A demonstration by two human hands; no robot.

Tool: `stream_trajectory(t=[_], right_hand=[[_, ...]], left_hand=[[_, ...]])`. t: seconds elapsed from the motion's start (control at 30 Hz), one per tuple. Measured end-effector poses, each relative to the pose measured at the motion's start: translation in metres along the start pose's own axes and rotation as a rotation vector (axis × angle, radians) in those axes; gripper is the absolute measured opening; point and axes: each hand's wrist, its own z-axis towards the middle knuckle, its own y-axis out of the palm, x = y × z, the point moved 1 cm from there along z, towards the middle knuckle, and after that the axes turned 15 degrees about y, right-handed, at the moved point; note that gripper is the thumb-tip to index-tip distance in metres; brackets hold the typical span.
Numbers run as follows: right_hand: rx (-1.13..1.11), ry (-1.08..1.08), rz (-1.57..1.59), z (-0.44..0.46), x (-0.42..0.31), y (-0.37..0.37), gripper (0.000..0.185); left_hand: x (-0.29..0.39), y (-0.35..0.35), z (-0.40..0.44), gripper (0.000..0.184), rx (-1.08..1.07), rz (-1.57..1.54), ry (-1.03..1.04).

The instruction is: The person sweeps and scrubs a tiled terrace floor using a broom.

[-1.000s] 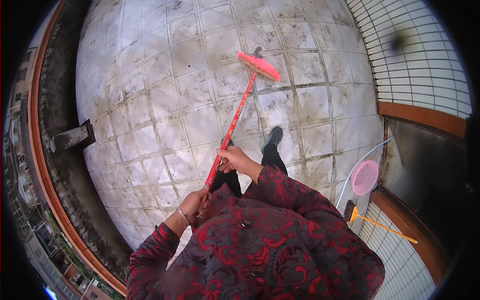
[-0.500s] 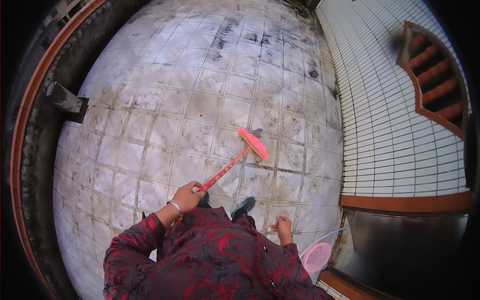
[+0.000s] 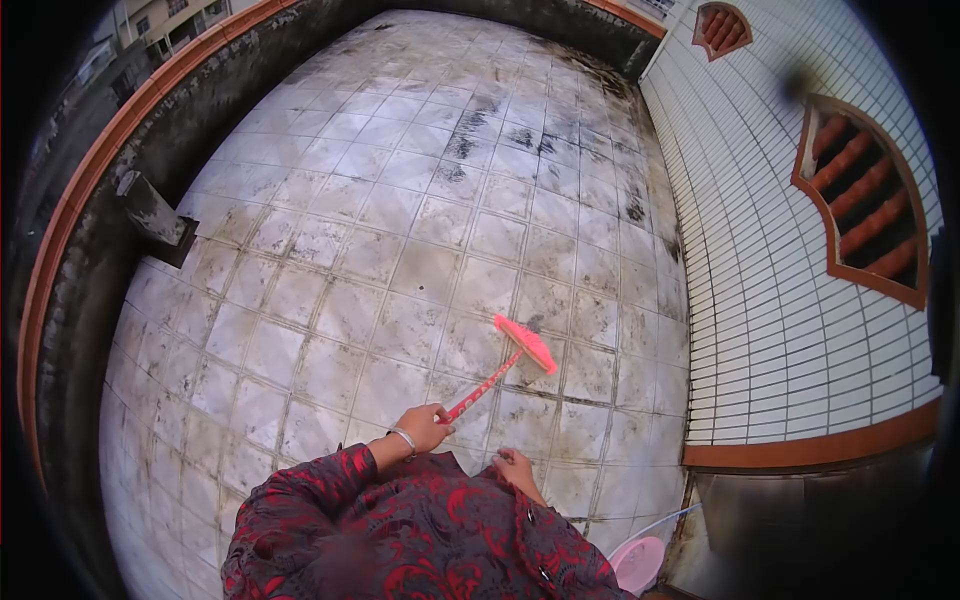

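A broom with pink bristles [image 3: 527, 343] lies against the tiled floor ahead of me, its head tilted down to the right. Its red patterned handle [image 3: 486, 391] runs back toward my body. My left hand [image 3: 426, 428], with a silver bangle at the wrist, is closed around the near part of that handle. Close to the front of my dark red patterned jacket [image 3: 400, 530] is my right hand [image 3: 514, 468], its fingers curled in and no object showing in them. A dark smudge [image 3: 535, 324] marks the floor beside the bristles.
Stained pale tiles [image 3: 390, 270] cover the floor. A low dark wall with an orange top [image 3: 110, 130] bounds the left, with a short post [image 3: 150, 210] beside it. At right are a white tiled wall [image 3: 770, 330] and a pink basin [image 3: 638, 562].
My view has tilted up, showing more of the far wall. My right hand has moved left, closer to my left hand. My left hand still grips the broom handle.
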Motion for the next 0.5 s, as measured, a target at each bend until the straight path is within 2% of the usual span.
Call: stream_trajectory(t=[0.13, 0.23, 0.5], right_hand=[[-0.037, 0.068, 0.078, 0.001, -0.019, -0.006, 0.035], [-0.021, 0.062, -0.005, 0.004, -0.032, -0.009, 0.037], [-0.089, 0.034, -0.084, 0.009, -0.045, -0.01, 0.041]], left_hand=[[-0.011, -0.013, -0.008, 0.03, -0.035, -0.02, -0.045], [-0.02, -0.017, -0.01, 0.028, -0.04, -0.014, -0.052], [0.009, -0.013, -0.003, 0.029, 0.023, -0.017, -0.06]])
